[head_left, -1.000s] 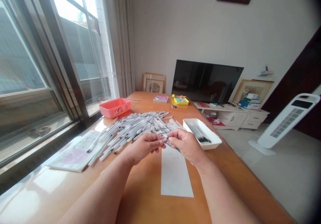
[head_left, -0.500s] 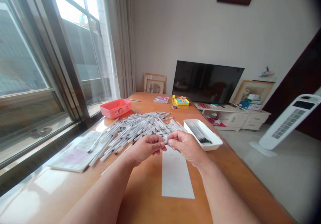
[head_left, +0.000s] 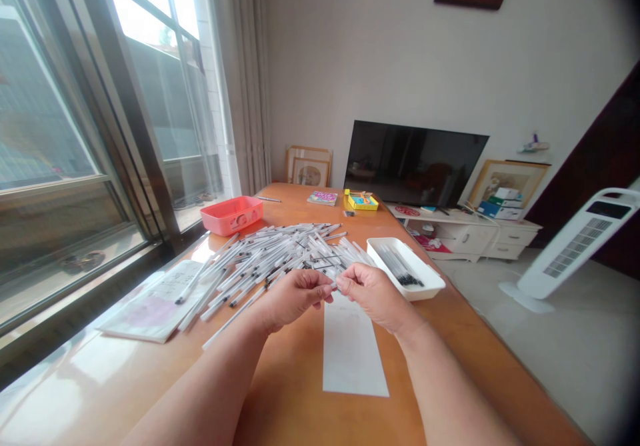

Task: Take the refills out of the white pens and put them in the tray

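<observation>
Both your hands meet above the table [head_left: 280,393], fingertips nearly touching. Your left hand [head_left: 299,296] has thumb and fingers pinched closed, and so does your right hand [head_left: 369,293]; between them is a small piece [head_left: 335,287], too covered by your fingers to identify. Just beyond your hands lies a loose heap of clear pens [head_left: 265,259], many with black ends, some reaching over the booklet [head_left: 145,309] to your left. A white paper strip [head_left: 353,359] lies flat on the table, its far end beneath your fingers. Near your right hand, the white tray [head_left: 425,293] holds a row of dark-tipped pens [head_left: 397,264]. The red basket [head_left: 233,216] stands past the heap, on the left.
</observation>
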Demonstrator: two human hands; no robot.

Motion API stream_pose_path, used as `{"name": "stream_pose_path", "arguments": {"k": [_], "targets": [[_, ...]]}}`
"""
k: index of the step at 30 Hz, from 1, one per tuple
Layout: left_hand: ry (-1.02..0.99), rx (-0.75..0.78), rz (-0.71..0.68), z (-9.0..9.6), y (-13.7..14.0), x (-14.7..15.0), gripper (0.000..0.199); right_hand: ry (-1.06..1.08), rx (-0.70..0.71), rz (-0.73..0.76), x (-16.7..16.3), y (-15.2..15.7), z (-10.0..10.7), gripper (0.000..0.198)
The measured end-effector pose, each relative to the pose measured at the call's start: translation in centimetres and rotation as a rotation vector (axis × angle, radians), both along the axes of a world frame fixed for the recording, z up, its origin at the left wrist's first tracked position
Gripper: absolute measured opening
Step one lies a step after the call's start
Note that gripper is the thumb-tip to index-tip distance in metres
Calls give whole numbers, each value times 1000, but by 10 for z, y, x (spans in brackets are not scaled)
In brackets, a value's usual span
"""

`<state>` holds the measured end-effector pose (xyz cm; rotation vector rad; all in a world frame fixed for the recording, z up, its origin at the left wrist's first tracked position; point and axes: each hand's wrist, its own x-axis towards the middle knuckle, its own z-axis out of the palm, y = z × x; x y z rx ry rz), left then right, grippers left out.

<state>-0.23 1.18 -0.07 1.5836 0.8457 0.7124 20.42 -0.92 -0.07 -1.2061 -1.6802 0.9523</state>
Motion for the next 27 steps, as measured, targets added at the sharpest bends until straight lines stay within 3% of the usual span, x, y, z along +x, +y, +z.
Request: {"name": "stream_pose_path", "arguments": {"k": [4, 10, 15, 20, 24, 27], "targets": [[-3, 43, -4, 0, -2, 3, 33, -165, 121, -78, -3, 3, -6, 35], [26, 48, -16, -1, -2, 5, 33, -163, 81, -61, -1, 6, -10, 47], [28, 32, 11, 2, -3, 4, 35, -92, 84, -71, 1, 5, -6, 42], [22, 41, 26, 0, -3, 4, 38, -150, 156, -40, -2, 2, -6, 32], [36, 95, 24, -8, 0, 6, 38, -269, 236, -150, -5, 2, -11, 38], [42, 125, 18, -10, 1, 8, 38, -294, 192, -156, -5, 4, -13, 46]]}}
